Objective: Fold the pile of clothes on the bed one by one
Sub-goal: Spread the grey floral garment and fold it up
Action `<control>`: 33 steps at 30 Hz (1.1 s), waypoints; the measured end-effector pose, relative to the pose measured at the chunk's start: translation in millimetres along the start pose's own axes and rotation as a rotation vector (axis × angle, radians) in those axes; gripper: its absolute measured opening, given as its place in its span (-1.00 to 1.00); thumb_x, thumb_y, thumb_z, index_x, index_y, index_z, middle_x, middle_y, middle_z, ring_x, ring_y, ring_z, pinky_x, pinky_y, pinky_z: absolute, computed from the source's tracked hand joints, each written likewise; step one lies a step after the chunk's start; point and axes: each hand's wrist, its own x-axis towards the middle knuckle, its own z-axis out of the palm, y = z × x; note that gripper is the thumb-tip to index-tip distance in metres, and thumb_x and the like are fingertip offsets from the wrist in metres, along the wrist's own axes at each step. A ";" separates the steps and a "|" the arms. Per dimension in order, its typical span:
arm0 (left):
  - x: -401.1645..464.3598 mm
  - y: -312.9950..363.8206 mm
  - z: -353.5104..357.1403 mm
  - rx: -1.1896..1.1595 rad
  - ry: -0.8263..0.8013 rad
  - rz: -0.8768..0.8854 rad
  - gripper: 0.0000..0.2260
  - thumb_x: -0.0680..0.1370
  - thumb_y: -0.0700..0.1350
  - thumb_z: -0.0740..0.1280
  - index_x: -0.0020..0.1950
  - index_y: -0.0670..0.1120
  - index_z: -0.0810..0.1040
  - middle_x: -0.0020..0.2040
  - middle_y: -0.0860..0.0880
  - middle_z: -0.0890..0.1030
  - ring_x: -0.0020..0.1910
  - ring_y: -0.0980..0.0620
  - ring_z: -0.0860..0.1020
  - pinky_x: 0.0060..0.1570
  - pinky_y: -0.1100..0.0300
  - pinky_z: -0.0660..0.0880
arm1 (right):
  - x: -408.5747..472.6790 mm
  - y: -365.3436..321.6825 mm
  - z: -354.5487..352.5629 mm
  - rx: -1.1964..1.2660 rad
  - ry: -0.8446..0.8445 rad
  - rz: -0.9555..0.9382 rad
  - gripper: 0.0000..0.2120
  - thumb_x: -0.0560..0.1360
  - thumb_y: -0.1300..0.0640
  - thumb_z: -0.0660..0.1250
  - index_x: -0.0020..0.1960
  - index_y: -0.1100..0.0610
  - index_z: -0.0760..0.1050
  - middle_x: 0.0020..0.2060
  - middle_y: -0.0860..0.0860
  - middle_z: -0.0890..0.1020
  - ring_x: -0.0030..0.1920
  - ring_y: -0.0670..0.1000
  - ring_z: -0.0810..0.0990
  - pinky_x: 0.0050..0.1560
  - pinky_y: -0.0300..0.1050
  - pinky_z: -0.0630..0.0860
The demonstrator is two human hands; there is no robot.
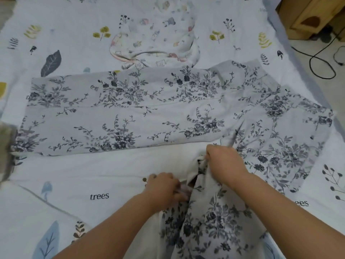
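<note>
1. Hands come first, nearest the camera: the left hand (164,186) has its fingers curled into a bunched edge of the grey cotton garment with a dark floral print (130,109), and the right hand (224,161) pinches the same cloth a little farther up, so each grip is clenched on fabric, apparently to pull this near part straight
2. Cloth between the forearms hangs crumpled toward the person, which suggests this portion is yet to be smoothed
3. Beyond the hands the rest of that garment lies spread flat and wide across the white bed sheet printed with leaves and the word "trees" (74,184), likely laid out so a fold can be made cleanly
4. Farther back, touching the grey garment's far edge, sits a rumpled white garment with small pastel animal prints (155,38), seemingly waiting its turn
5. At the far right, off the bed, stand a light wooden cabinet (308,15) and a black cable (321,62) on the floor
</note>
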 end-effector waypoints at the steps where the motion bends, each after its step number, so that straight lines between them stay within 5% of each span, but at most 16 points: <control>1: -3.3 -7.9 2.2 0.090 -0.026 0.016 -0.63 0.49 0.20 0.24 0.18 0.01 0.49 0.14 -0.03 0.48 0.19 -0.05 0.41 0.21 0.03 0.24 | -1.3 -0.1 1.6 0.015 -0.009 0.006 -0.92 0.53 0.25 0.13 -0.02 0.11 0.34 -0.03 0.06 0.59 -0.16 0.08 0.44 -0.17 -0.08 0.36; 4: -13.3 -21.0 4.5 0.002 -0.002 0.057 -0.70 0.50 0.14 0.27 0.09 -0.04 0.54 0.06 -0.03 0.51 0.13 -0.04 0.45 0.12 0.12 0.28 | 1.7 -0.8 12.7 0.009 -0.103 -0.004 -0.66 0.56 0.11 0.17 0.32 0.07 0.31 0.20 0.06 0.51 0.19 0.10 0.44 0.18 0.02 0.39; 6: -20.9 -19.3 -3.3 -0.174 0.089 0.132 -0.72 0.50 0.09 0.31 0.00 -0.12 0.56 -0.03 -0.03 0.53 0.03 -0.02 0.49 0.02 0.16 0.37 | 3.5 -4.3 15.8 -0.046 -0.145 -0.054 -0.80 0.58 0.04 0.14 0.14 0.06 0.42 0.11 0.02 0.54 0.16 0.05 0.45 0.28 0.04 0.32; 8: -36.2 -15.3 -19.8 -0.318 0.188 0.176 -0.73 0.48 0.04 0.32 -0.05 -0.16 0.57 -0.07 -0.05 0.57 -0.05 0.04 0.50 -0.03 0.16 0.44 | 5.9 -2.6 11.8 0.021 -0.130 -0.025 -0.78 0.61 -0.01 0.08 -0.12 0.07 0.40 -0.14 0.00 0.56 -0.07 0.04 0.51 0.21 0.00 0.39; 10: -54.4 -18.9 -38.9 -0.516 0.259 0.168 -0.82 0.50 -0.08 0.35 -0.22 -0.16 0.51 -0.30 -0.01 0.55 -0.32 0.12 0.47 -0.27 0.22 0.43 | 9.1 1.8 0.7 0.192 -0.085 0.055 -0.70 0.62 -0.01 0.07 -0.20 0.10 0.40 -0.26 0.00 0.54 -0.21 0.04 0.53 -0.01 -0.03 0.50; 13: -75.7 -44.2 -70.5 -0.780 0.271 0.005 -0.72 0.50 -0.18 0.37 -0.36 -0.10 0.36 -0.56 0.08 0.39 -0.57 0.19 0.31 -0.52 0.34 0.25 | 15.6 11.4 -16.6 0.375 0.053 0.157 -0.68 0.61 0.04 0.11 -0.28 0.10 0.37 -0.37 0.01 0.50 -0.37 -0.02 0.45 -0.38 -0.20 0.33; 16: -81.2 -93.0 -90.5 -0.823 0.415 -0.301 -0.78 0.43 -0.10 0.43 -0.31 -0.14 0.44 -0.46 -0.02 0.46 -0.46 0.03 0.39 -0.39 0.24 0.27 | 26.6 14.5 -22.4 0.416 0.167 0.242 -0.70 0.61 0.06 0.10 -0.24 0.14 0.40 -0.37 0.04 0.50 -0.36 0.01 0.44 -0.35 -0.16 0.33; 21: -83.9 -157.5 -82.1 -0.416 0.737 -0.756 -0.73 0.41 -0.06 0.45 -0.11 -0.25 0.51 -0.27 -0.17 0.55 -0.29 -0.12 0.47 -0.34 0.12 0.30 | 41.5 5.9 -11.4 0.289 0.199 0.290 -0.79 0.62 0.11 0.08 -0.08 0.19 0.40 -0.41 0.01 0.41 -0.42 -0.06 0.33 -0.30 -0.10 0.28; 24: -79.4 -163.1 -64.8 -0.902 0.721 -0.840 -0.46 0.40 -0.02 0.48 0.26 -0.19 0.36 -0.09 -0.19 0.55 -0.21 -0.11 0.50 -0.17 0.08 0.41 | 47.1 -3.2 3.8 0.278 0.139 0.238 -0.85 0.55 0.22 0.16 0.11 0.18 0.38 -0.22 0.10 0.56 -0.23 0.11 0.50 -0.24 -0.08 0.43; 27: -77.1 -166.6 -49.3 -1.357 0.550 -0.816 -0.62 0.44 -0.11 0.44 0.16 -0.23 0.45 -0.24 -0.17 0.54 -0.28 -0.09 0.49 -0.17 0.08 0.43 | 55.8 -11.6 13.1 0.301 0.180 0.164 -0.72 0.55 0.13 0.20 0.24 0.16 0.38 -0.04 0.15 0.59 -0.07 0.16 0.53 -0.13 -0.02 0.47; 29: -83.0 -167.9 -45.1 -1.319 0.562 -0.811 -0.84 0.43 -0.22 0.43 -0.07 -0.23 0.51 -0.30 -0.16 0.54 -0.35 -0.08 0.49 -0.27 0.17 0.45 | 61.3 -14.6 12.6 0.300 0.210 0.137 -0.84 0.58 0.10 0.16 0.02 0.17 0.45 -0.14 0.13 0.59 -0.20 0.10 0.50 -0.26 -0.07 0.40; 33: -115.1 -174.5 -41.0 -0.836 0.917 -0.928 -0.73 0.27 -0.09 0.46 -0.33 -0.25 0.45 -0.41 -0.21 0.52 -0.39 -0.13 0.45 -0.34 0.10 0.34 | 66.5 -7.2 3.0 0.408 0.290 0.194 -0.77 0.64 0.14 0.03 -0.15 0.15 0.35 -0.40 0.00 0.40 -0.40 -0.05 0.33 -0.42 -0.09 0.15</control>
